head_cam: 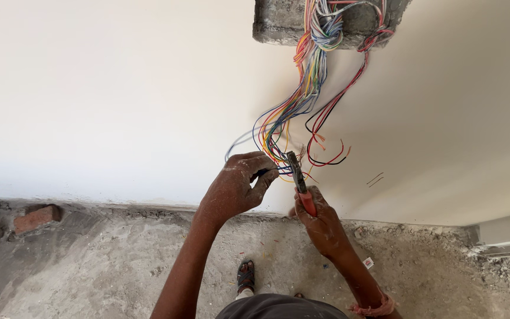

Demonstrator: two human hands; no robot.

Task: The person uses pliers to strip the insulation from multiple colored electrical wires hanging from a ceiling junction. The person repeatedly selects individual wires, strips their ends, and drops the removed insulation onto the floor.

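Left hand (237,186) pinching a thin wire (270,171) from the coloured bundle (302,100) hanging out of the wall recess (278,23); right hand (320,221) closed around red-handled pliers (297,177), tip at that wire. Best kept taut, gripped lightly, clear of neighbouring strands. Loose black and red wires (326,156) crowding alongside; rubble-strewn floor (119,266), brick (36,218) below.

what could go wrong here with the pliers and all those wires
1. The pliers in the right hand sit inside a dense tangle of coloured wires; the tip could nick a neighbouring wire.
2. The left hand pinches a wire right beside the tip, so a slip might catch the fingers.
3. Pulling downward may drag the bundle against the rough edge of the wall opening and scrape insulation.
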